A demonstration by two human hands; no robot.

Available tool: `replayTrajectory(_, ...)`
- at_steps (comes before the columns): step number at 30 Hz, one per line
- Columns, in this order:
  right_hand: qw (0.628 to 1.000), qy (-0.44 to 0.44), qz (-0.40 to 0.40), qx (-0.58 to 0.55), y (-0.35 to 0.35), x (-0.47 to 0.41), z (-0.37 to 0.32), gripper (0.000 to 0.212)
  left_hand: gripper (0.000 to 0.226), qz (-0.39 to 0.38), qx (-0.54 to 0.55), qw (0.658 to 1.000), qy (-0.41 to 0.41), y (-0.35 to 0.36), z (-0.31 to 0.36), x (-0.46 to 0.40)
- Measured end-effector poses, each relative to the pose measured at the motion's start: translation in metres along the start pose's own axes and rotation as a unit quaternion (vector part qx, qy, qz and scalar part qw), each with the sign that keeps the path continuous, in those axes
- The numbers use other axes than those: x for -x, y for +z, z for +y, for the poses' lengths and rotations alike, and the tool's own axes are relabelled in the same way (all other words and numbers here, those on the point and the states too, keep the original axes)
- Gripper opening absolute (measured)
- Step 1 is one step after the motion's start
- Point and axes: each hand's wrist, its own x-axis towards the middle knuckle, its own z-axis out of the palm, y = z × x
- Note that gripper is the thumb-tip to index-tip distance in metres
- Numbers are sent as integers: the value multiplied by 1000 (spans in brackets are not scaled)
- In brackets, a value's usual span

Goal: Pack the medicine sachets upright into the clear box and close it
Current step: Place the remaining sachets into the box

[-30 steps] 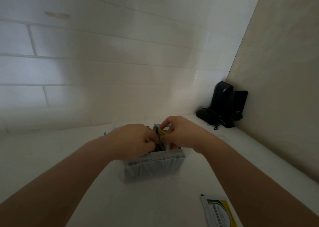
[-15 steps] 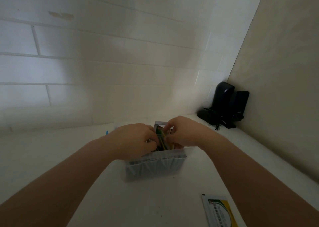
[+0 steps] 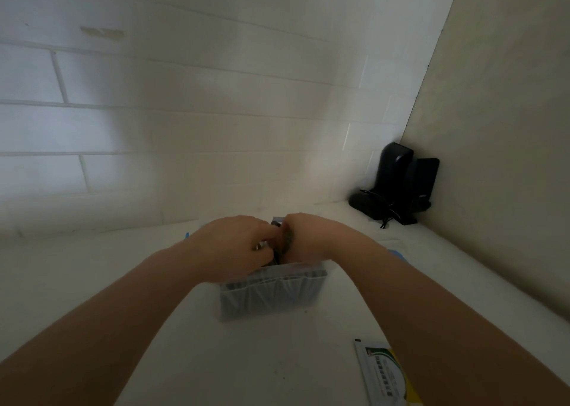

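The clear box stands open on the white counter, its ribbed front wall facing me. Both hands reach into its top. My left hand has its fingers curled down among the sachets standing in the box. My right hand pinches the dark top edge of those sachets from the right side. Most of the sachets are hidden behind my hands. One loose white, green and yellow sachet lies flat on the counter at the lower right, partly under my right forearm.
A black device with a cable stands in the far right corner against the beige wall. Some blue edges show on the counter beside the box. White brick wall runs behind.
Both hands have pushed deeper into the box and closer together. The yellow sachet top seen between the fingers earlier is now nearly hidden.
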Motion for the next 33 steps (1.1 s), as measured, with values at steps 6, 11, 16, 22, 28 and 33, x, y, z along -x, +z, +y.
replayTrajectory(6, 996, 17, 76, -48, -2, 0, 5, 33, 33, -6, 7, 1000, -3, 0, -1, -1)
replayTrajectory(11, 983, 30, 99, -153, 3, -3, 10, 32, 33, -15, 5, 1000, -10, 2, -4, -2)
replayTrajectory(16, 966, 54, 77, -239, 0, -4, 11, 33, 34, -26, 8, 1000, 0, 1, -3, -2)
replayTrajectory(22, 996, 27, 30, -75, 0, -4, 8, 29, 34, -73, -7, 997, 26, 2, -6, -6)
replayTrajectory(28, 999, 5, 26, -33, -4, -1, 5, 36, 30, 28, -13, 999, 28, 3, -9, -5)
replayTrajectory(33, 972, 1, 139, -189, -30, 38, 28, 20, 32, 222, 40, 973, 54, -4, 7, 20)
